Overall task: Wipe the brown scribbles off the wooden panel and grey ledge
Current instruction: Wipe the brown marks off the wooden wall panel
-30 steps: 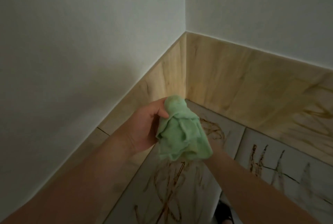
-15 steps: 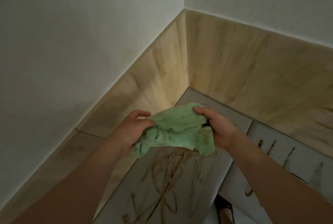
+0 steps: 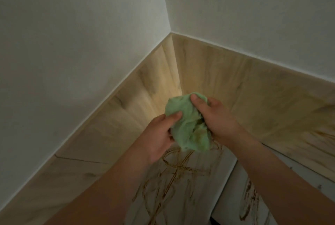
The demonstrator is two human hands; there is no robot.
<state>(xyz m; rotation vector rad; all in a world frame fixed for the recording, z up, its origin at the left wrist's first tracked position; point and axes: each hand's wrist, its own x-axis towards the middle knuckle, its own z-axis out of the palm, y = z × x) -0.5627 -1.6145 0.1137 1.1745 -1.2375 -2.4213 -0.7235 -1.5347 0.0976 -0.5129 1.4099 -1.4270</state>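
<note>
Near the middle of the frame, both hands hold a crumpled green cloth (image 3: 188, 125) up in front of the corner. The left hand (image 3: 159, 137) pinches its lower left side, thumb on top; the right hand (image 3: 217, 118) grips its upper right side, thumb pressed into the fabric. Brownish stains mark the cloth's lower part. Below it, at bottom centre, the grey ledge (image 3: 208, 190) carries looping brown scribbles (image 3: 183, 167), with more at lower right. The wooden panel (image 3: 244, 83) runs along both sides of the corner beneath the white wall (image 3: 72, 34), with brown streaks at the right edge

Dim, soft overall; warm glow in corner.
</note>
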